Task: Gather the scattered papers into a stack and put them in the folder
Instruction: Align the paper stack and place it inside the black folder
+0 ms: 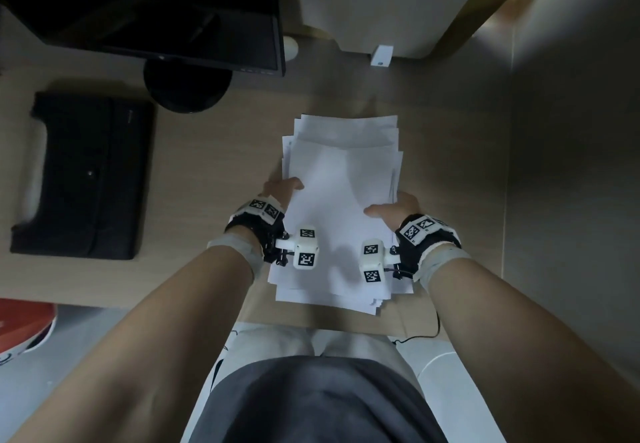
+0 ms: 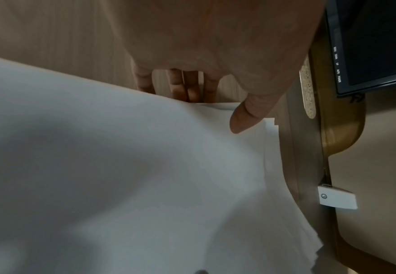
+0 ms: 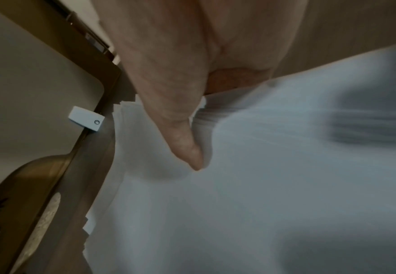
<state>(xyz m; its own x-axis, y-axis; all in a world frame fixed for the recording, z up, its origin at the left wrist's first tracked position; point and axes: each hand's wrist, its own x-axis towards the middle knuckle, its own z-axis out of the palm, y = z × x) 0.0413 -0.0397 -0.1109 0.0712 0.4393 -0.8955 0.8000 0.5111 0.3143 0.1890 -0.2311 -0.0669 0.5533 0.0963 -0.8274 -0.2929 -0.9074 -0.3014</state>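
A loose stack of white papers (image 1: 341,200) lies lengthwise in the middle of the wooden desk (image 1: 214,151), its sheets unevenly aligned and slightly bowed. My left hand (image 1: 284,186) grips the stack's left edge. In the left wrist view its thumb (image 2: 246,115) lies on top of the papers (image 2: 122,176) and its fingers (image 2: 185,87) reach under them. My right hand (image 1: 391,208) grips the right edge. Its thumb (image 3: 180,129) presses on the top sheet (image 3: 262,185), and its fingers are hidden beneath. The black folder (image 1: 86,175) lies shut at the desk's left.
A dark monitor (image 1: 156,9) on a round black stand (image 1: 187,85) occupies the back left. A small white device (image 1: 381,56) sits at the back, below a pale panel. The stack's near end reaches the desk's front edge. A red object (image 1: 24,324) sits low on the left.
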